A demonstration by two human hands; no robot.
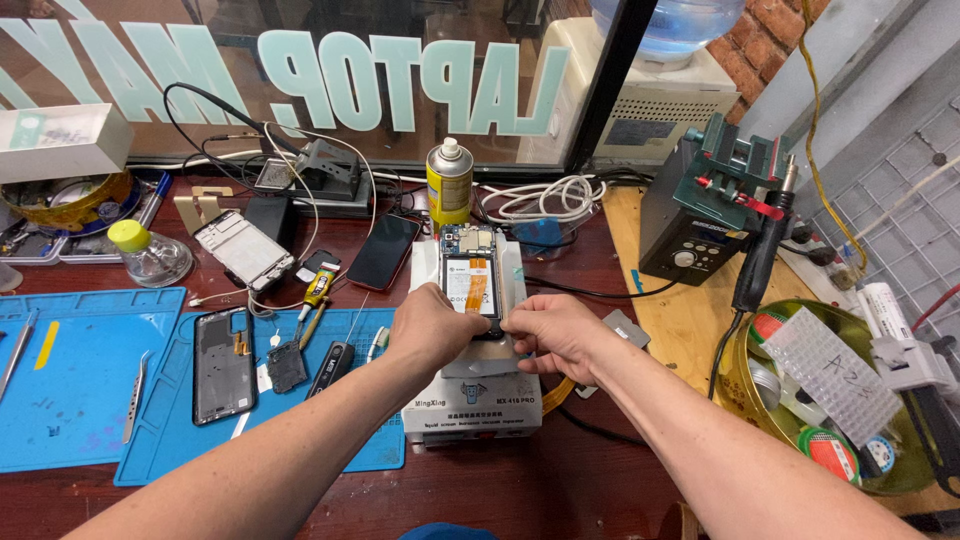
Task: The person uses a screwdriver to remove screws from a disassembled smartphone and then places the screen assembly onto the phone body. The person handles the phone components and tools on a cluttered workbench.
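An opened phone (468, 275) with its circuit board, battery and an orange flex cable exposed lies on a white heating-plate machine (470, 400) in the middle of the table. My left hand (432, 325) grips the phone's lower left edge. My right hand (552, 330) pinches its lower right corner with thumb and fingers. Both forearms reach in from the bottom of the head view. The phone's lower end is hidden under my fingers.
A blue mat (300, 400) at left holds a phone frame (222, 365), small parts and tweezers. A red phone (383, 251), a yellow spray can (449, 185), a white phone frame (243, 250), a soldering station (700, 215) and a bowl of tape rolls (830, 400) surround the machine.
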